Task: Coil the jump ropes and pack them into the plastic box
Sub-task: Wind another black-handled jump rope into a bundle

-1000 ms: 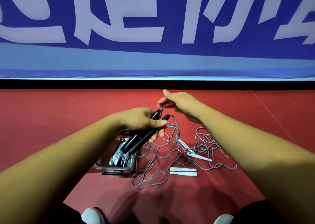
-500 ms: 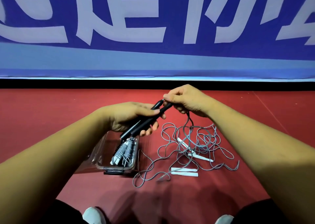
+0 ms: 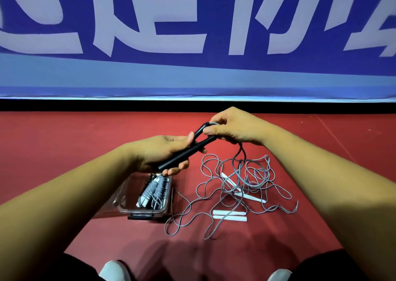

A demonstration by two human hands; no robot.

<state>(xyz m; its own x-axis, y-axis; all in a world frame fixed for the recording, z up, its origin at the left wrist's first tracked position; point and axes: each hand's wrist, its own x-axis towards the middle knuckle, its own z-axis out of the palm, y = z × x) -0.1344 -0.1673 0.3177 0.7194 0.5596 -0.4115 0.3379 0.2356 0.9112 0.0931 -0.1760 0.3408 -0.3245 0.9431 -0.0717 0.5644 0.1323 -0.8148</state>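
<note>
two black handles [image 3: 188,152] lie side by side at mid-frame, tilted up toward the right, held above the red floor [image 3: 64,141]. the left hand [image 3: 162,154] has its grip clamped round their lower half, thumb on top and fingers curled beneath. the right hand [image 3: 233,128], knuckles up, has its grip pinched on their upper ends, where a grey cord [image 3: 235,184] loops out and drops to a loose tangle right of centre, lying over white handles [image 3: 230,215]. left of the tangle sits the clear plastic box [image 3: 128,197], holding a coiled rope [image 3: 154,190]. a blue banner [image 3: 192,73] fills the top.

Blue banner [image 3: 214,64] with white lettering, black strip [image 3: 85,105] beneath, red floor [image 3: 64,143]
</note>
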